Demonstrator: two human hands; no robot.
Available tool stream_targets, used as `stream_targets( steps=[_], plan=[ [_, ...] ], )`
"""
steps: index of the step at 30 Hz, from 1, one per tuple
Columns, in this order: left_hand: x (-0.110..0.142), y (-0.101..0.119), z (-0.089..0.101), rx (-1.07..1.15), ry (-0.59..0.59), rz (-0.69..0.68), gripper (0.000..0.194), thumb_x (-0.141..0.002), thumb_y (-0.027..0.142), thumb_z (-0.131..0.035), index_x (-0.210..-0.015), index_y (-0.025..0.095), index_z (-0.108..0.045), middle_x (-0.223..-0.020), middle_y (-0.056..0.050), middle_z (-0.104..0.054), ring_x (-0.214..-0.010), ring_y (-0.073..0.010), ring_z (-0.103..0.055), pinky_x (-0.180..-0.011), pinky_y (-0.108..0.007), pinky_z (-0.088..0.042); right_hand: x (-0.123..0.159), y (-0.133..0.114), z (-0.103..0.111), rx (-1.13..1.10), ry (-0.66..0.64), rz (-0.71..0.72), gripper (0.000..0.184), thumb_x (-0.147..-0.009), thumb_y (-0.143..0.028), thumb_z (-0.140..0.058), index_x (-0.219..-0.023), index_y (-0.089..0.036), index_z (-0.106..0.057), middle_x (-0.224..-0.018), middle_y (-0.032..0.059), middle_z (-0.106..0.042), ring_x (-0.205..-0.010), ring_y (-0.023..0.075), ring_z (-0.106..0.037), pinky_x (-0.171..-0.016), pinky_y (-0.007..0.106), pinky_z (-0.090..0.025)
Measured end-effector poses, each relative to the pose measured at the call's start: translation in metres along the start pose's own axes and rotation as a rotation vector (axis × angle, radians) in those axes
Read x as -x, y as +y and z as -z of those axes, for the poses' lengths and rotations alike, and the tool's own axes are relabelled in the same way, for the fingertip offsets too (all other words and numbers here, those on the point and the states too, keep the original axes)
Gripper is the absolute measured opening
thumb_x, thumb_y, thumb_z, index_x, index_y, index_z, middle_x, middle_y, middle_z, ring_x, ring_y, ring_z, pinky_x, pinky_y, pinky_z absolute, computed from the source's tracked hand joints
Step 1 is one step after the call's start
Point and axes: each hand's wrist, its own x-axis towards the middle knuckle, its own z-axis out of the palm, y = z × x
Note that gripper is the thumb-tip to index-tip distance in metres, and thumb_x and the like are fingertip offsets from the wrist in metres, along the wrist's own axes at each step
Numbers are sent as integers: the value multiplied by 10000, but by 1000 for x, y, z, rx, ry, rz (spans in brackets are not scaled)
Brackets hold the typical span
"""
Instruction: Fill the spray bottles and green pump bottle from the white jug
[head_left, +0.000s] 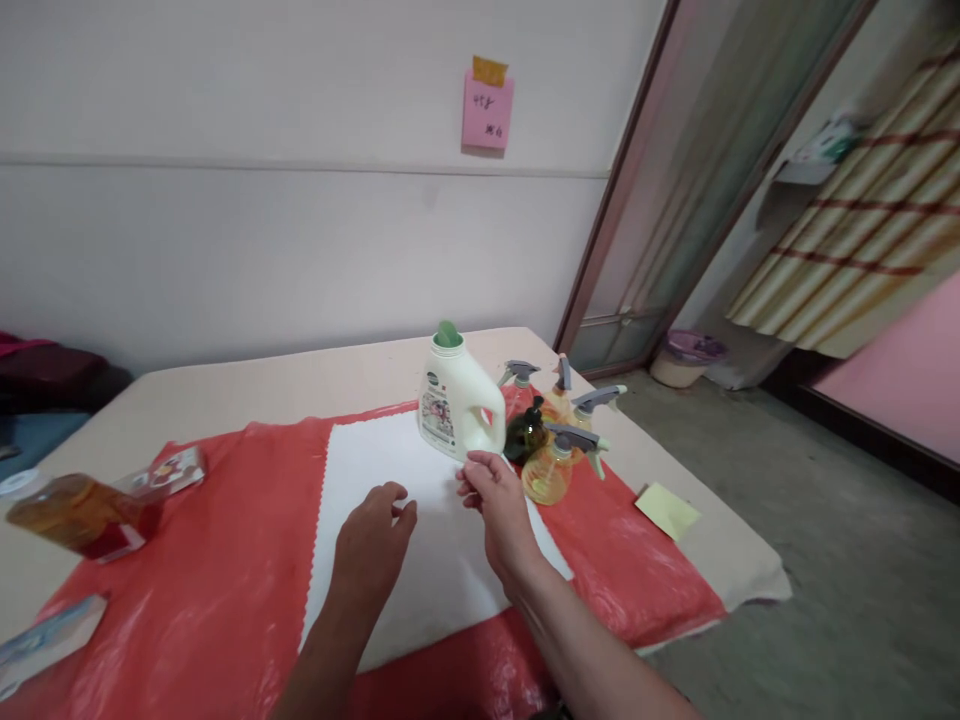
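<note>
A pale green detergent jug (444, 405) stands upright on a white cloth (431, 545), its handle to the right. Something green (447, 333) shows at its mouth. My left hand (377, 535) hovers over the cloth, left of and nearer than the jug, fingers loosely bent and nothing in them. Close before the jug's base is my right hand (499, 505), its fingers bent and a little apart; I see nothing held in it, and whether it touches the jug I cannot tell.
Several spray bottles (547, 475) and a dark pump bottle (526, 435) crowd right of the jug. A red plastic sheet (247, 520) lies beneath the cloth. A bottle of amber liquid (79, 510), flat packets (176, 470) and a yellow paper note (667, 510) lie around it.
</note>
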Motion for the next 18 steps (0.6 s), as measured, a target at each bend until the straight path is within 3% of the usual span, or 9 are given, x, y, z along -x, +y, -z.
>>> stream_targets(
  steps=[5, 10, 14, 18],
  plan=[
    [1, -1, 1, -21, -14, -5, 202, -909, 343, -439, -978, 217, -582, -1017, -59, -681, -907, -218, -645, -788, -344, -439, -7, 4, 27, -85, 322, 115, 474, -675, -462, -683, -1057, -195, -596, -1109, 81, -655, -1049, 211, -605, -904, 341, -453],
    [2, 1, 3, -42, -32, -19, 208, -913, 340, -427, -992, 214, -573, -1035, -63, -678, -927, -218, -646, -793, -342, -439, -13, 3, 50, -36, 485, 185, 543, -700, -480, -630, -1157, -194, -559, -1290, 112, -584, -1212, 245, -533, -1027, 389, -389],
    [4, 3, 4, -90, -45, -16, 217, -925, 337, -405, -997, 219, -572, -1050, -56, -673, -953, -223, -645, -799, -345, -436, -19, 9, 59, 3, 564, 199, 526, -729, -484, -604, -1176, -212, -552, -1245, 88, -611, -1186, 239, -545, -993, 380, -413],
    [5, 3, 6, -104, -54, -43, 211, -937, 323, -399, -996, 219, -573, -1077, -55, -670, -959, -212, -654, -797, -334, -438, -30, 23, 73, 44, 645, 180, 499, -705, -529, -633, -1066, -195, -545, -1030, 60, -632, -966, 229, -602, -853, 365, -474]
  ],
)
